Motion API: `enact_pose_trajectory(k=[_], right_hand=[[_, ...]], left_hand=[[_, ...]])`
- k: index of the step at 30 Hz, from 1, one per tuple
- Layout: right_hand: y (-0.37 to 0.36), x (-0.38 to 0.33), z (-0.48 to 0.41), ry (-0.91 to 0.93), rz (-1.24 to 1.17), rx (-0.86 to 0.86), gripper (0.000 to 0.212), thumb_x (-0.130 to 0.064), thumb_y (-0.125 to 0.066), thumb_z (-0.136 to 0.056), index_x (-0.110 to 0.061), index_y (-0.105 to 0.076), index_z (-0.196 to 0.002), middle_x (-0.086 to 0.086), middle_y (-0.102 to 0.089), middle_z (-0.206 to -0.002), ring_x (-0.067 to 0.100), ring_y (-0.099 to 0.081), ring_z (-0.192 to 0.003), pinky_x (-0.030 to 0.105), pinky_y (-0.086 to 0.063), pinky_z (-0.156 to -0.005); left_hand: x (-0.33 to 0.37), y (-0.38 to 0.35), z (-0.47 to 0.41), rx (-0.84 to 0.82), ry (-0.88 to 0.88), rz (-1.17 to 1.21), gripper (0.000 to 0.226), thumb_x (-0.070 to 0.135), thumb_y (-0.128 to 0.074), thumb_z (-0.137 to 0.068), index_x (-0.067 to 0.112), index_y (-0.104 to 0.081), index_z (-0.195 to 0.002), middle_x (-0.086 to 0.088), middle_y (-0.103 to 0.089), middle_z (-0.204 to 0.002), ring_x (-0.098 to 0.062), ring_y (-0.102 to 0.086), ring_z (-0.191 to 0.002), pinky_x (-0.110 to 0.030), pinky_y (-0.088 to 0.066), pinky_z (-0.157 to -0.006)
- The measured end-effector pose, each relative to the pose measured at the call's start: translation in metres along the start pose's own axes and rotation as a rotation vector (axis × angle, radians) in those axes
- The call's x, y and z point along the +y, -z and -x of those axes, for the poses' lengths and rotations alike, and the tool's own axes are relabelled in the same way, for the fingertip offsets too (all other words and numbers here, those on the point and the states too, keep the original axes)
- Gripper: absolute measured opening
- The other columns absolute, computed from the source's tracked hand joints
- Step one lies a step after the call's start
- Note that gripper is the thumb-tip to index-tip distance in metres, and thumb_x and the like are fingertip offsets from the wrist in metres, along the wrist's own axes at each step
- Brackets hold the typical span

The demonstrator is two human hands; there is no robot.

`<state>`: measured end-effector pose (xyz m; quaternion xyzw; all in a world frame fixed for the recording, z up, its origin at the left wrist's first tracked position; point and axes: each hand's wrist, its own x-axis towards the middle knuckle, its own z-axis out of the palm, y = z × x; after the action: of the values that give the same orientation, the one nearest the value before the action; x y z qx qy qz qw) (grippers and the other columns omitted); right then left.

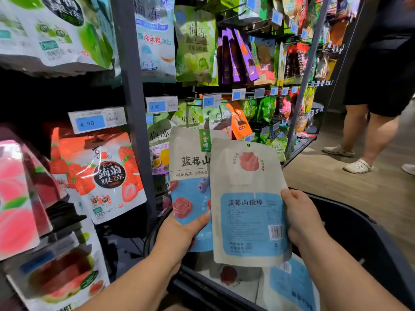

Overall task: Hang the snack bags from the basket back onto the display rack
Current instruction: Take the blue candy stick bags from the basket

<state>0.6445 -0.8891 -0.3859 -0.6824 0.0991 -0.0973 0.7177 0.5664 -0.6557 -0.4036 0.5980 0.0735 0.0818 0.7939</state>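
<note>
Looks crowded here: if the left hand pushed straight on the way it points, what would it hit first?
Probably the blue bag held by the left hand meets the green hanging bags first; depth is unclear.

snack bags [249,198]: beige, blue panels | basket [359,234]: black | strawberry bag [105,176]: red-white

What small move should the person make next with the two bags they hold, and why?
Probably turn the right-hand bag round in the right hand: it shows its back with the barcode, while the left-hand bag, gripped by the left hand, and the strawberry bag on the rack face front.
</note>
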Motion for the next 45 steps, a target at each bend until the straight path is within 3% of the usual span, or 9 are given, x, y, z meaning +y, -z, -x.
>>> enact_pose_trajectory(k=[8, 13, 16, 20, 25, 31, 35, 40, 45], right_hand=[[-0.013, 0.001, 0.008, 0.030, 0.046, 0.103, 0.032, -0.033, -0.049, -0.100, -0.016, -0.042, -0.073, 0.009, -0.053, -0.075, 0.025, -0.057, -0.070, 0.034, -0.042, -0.059], [-0.019, -0.007, 0.020, 0.096, 0.113, 0.104, 0.014, -0.030, -0.052, -0.099, -0.017, -0.050, -0.099, 0.003, -0.062, -0.089, 0.018, -0.063, -0.080, 0.031, -0.048, -0.065], [-0.025, -0.011, 0.034, 0.232, 0.318, -0.015, 0.047, -0.032, -0.061, -0.095, -0.017, -0.037, -0.133, -0.001, -0.052, -0.116, 0.014, -0.055, -0.104, 0.025, -0.043, -0.077], [-0.040, 0.000, 0.056, 0.280, 0.882, -0.176, 0.076, -0.067, -0.051, -0.084, -0.032, -0.027, -0.147, 0.001, -0.024, -0.150, 0.022, -0.022, -0.142, 0.046, -0.029, -0.113], [-0.051, 0.005, 0.075, 0.173, 0.803, -0.416, 0.096, -0.076, -0.053, -0.077, -0.046, -0.003, -0.153, -0.004, 0.008, -0.164, 0.020, 0.003, -0.152, 0.049, -0.017, -0.121], [-0.057, 0.006, 0.077, 0.209, 0.683, -0.403, 0.118, -0.092, -0.049, -0.046, -0.053, -0.010, -0.150, -0.008, -0.004, -0.164, 0.014, -0.003, -0.151, 0.048, -0.021, -0.120], [-0.059, 0.010, 0.076, 0.230, 0.683, -0.394, 0.124, -0.092, -0.049, -0.042, -0.050, -0.010, -0.151, -0.007, -0.017, -0.160, 0.016, -0.023, -0.146, 0.047, -0.032, -0.114], [-0.058, 0.008, 0.079, 0.212, 0.559, -0.434, 0.126, -0.082, -0.060, -0.042, -0.047, -0.011, -0.152, -0.017, -0.030, -0.139, 0.001, -0.034, -0.123, 0.028, -0.038, -0.101], [-0.058, 0.007, 0.080, 0.139, 0.517, -0.494, 0.134, -0.074, -0.075, -0.037, -0.049, -0.011, -0.152, -0.017, -0.031, -0.132, 0.007, -0.039, -0.125, 0.043, -0.048, -0.103]], left_hand=[[0.004, 0.000, 0.004, -0.069, 0.053, -0.005, 0.034, -0.001, -0.070, -0.082, 0.009, -0.068, -0.115, -0.006, -0.075, -0.109, -0.024, -0.071, -0.103, -0.042, -0.056, -0.092], [0.004, -0.004, 0.005, -0.068, 0.066, 0.047, 0.029, -0.003, -0.068, -0.085, 0.011, -0.070, -0.110, -0.004, -0.076, -0.104, -0.018, -0.074, -0.091, -0.027, -0.059, -0.069], [0.003, -0.008, 0.005, -0.022, 0.082, 0.094, 0.028, -0.001, -0.067, -0.086, 0.012, -0.070, -0.110, -0.005, -0.076, -0.104, -0.023, -0.073, -0.094, -0.038, -0.059, -0.080], [0.003, -0.012, 0.004, 0.074, 0.077, 0.154, 0.025, -0.001, -0.067, -0.086, 0.011, -0.070, -0.108, -0.006, -0.076, -0.102, -0.025, -0.074, -0.092, -0.041, -0.058, -0.082], [0.005, -0.013, 0.005, 0.109, 0.064, 0.179, 0.026, -0.002, -0.068, -0.086, 0.009, -0.070, -0.110, -0.008, -0.076, -0.103, -0.029, -0.073, -0.094, -0.045, -0.057, -0.086], [0.008, -0.011, 0.006, 0.033, 0.092, 0.195, 0.026, 0.001, -0.066, -0.087, 0.012, -0.070, -0.111, -0.007, -0.076, -0.106, -0.026, -0.073, -0.096, -0.039, -0.059, -0.081], [0.009, -0.010, 0.007, -0.034, 0.099, 0.215, 0.026, 0.003, -0.065, -0.086, 0.012, -0.069, -0.111, -0.009, -0.075, -0.107, -0.025, -0.073, -0.092, -0.034, -0.062, -0.072], [0.007, -0.010, 0.007, -0.062, 0.097, 0.181, 0.030, 0.005, -0.067, -0.082, 0.012, -0.069, -0.111, -0.010, -0.075, -0.107, -0.027, -0.073, -0.095, -0.035, -0.061, -0.073], [0.004, -0.008, 0.006, -0.066, 0.077, 0.144, 0.033, 0.004, -0.070, -0.081, 0.009, -0.068, -0.114, -0.011, -0.074, -0.108, -0.030, -0.071, -0.101, -0.044, -0.057, -0.087]])
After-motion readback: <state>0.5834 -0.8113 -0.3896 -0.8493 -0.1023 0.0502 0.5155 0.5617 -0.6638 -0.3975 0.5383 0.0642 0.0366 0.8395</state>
